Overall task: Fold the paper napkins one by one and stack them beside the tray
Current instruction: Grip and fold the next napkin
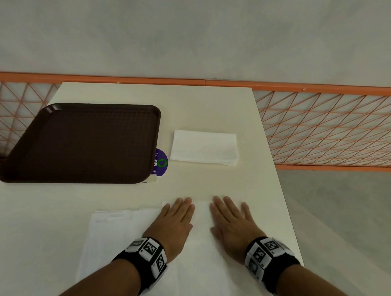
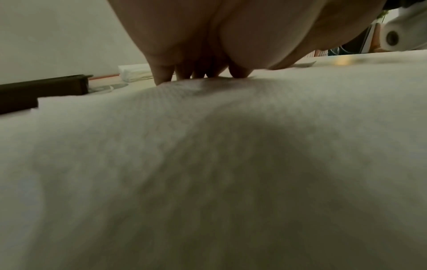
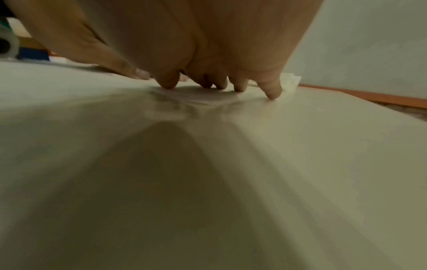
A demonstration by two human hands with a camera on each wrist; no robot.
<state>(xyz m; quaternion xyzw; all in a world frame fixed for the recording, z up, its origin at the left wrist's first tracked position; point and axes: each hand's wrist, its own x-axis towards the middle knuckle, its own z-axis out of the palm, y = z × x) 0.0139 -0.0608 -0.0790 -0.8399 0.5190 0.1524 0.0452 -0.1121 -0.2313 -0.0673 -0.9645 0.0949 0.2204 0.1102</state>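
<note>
Two hands: the left hand (image 1: pixel 172 221) and the right hand (image 1: pixel 232 221) lie palm-down, side by side, near the front edge of the tabletop (image 1: pixel 210 105).
Left grip: fingers straight and together, flat on the napkin being worked (image 1: pixel 198 263); the left wrist view shows fingertips (image 2: pixel 161 76) touching the textured paper (image 2: pixel 208 164).
Right grip: fingers straight and slightly spread, clasping nothing; in the right wrist view the fingertips (image 3: pixel 272 91) touch the surface.
Napkin being worked: white, spread toward the front right corner, under both hands.
Unfolded napkins (image 1: pixel 117 236): a white pile just left of it, partly under the left forearm.
Folded stack (image 1: pixel 203 148): a neat white rectangle mid-tabletop, just beside the tray's right edge, apart from both hands.
Tray (image 1: pixel 81 144): dark brown, at the back left, overhanging the left edge.
Sticker (image 1: pixel 161 161): purple and round, half hidden under the tray's right edge.
</note>
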